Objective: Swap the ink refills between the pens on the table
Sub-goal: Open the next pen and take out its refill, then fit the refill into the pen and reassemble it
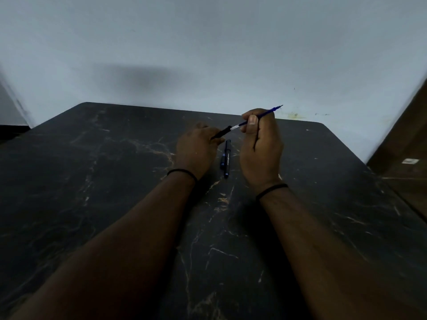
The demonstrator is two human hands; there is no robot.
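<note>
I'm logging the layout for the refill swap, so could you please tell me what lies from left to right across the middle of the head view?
Left hand → black pen barrel held in it → blue refill pinched by the right hand. The second pen lies on the table between the hands.

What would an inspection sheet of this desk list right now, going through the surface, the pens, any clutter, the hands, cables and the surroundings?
Surface: dark marble-patterned table with pale veins, rounded far corners.
Job's things: thin blue ink refill partly inside a black pen barrel, both held above the table; a second black pen with blue end lies between the hands, a small black and blue piece beside it.
Clutter: nothing seen.
Grippers: left hand closed on the barrel; right hand pinching the refill; a thin black band on each wrist.
Cables: nothing seen.
Surroundings: plain pale wall with small marks; brown wooden panel at right.
</note>
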